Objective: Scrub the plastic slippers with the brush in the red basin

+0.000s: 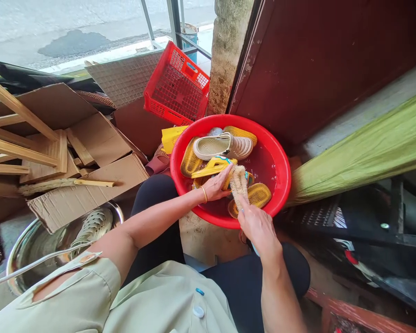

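Observation:
A red basin [283, 178] of water with footwear in it stands between my knees. Over its near side, my left hand [217, 186] grips a yellow sandal [210, 170] with a blue and white trim. My right hand [259, 226] is wrapped round the handle of a scrub brush [238, 181]; its worn, pale bristles are beside the sandal and my left fingers. Behind the sandal lies a beige clog [215, 146], tilted on other footwear. A yellow sole [260, 196] faces up near the right hand, partly in the water. The brush handle is mostly hidden by my fingers.
A steel bowl [15, 261] with a pale clog [93, 225] sits at my left, below a cardboard box [90, 196] and wooden stools [24, 115]. Beyond the basin is a red crate [178, 88]. A dark red panel [319, 51] and green cloth [364, 152] flank the right.

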Demonstrator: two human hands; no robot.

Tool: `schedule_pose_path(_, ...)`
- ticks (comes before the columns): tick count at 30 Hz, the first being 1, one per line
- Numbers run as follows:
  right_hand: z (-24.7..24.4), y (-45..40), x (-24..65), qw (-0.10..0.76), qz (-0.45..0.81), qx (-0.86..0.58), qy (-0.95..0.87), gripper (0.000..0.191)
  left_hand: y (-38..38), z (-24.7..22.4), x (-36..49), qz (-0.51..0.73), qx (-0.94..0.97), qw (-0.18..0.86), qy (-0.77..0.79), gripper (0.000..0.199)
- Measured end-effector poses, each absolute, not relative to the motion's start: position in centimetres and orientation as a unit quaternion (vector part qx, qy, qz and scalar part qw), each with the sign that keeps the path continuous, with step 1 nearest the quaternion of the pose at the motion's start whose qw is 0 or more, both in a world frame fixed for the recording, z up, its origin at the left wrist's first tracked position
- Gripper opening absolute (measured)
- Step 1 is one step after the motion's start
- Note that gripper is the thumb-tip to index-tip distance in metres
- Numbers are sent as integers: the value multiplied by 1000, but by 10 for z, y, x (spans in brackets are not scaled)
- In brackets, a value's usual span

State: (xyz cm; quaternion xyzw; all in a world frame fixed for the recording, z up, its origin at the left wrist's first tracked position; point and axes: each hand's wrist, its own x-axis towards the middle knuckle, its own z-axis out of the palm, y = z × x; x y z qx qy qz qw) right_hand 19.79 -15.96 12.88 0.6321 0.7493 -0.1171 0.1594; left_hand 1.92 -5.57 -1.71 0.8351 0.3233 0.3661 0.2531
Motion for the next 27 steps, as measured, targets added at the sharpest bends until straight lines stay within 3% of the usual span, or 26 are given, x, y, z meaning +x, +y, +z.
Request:
schedule_pose_path(6,122,-156,243,178,-131,687,692,59,-55,-16,18,334,838,260,345,104)
schedule_pose_path(14,102,-142,256,153,-158,702,677,59,-65,13,15,180,838,216,468,89)
schedule_pose_path(23,100,-138,246,36,-223,675,702,61,-65,16,18,-10,849,245,468,121)
schedule_pose_path(27,96,-140,230,10,-286,606,742,59,-54,4,21,9,838,275,470,84)
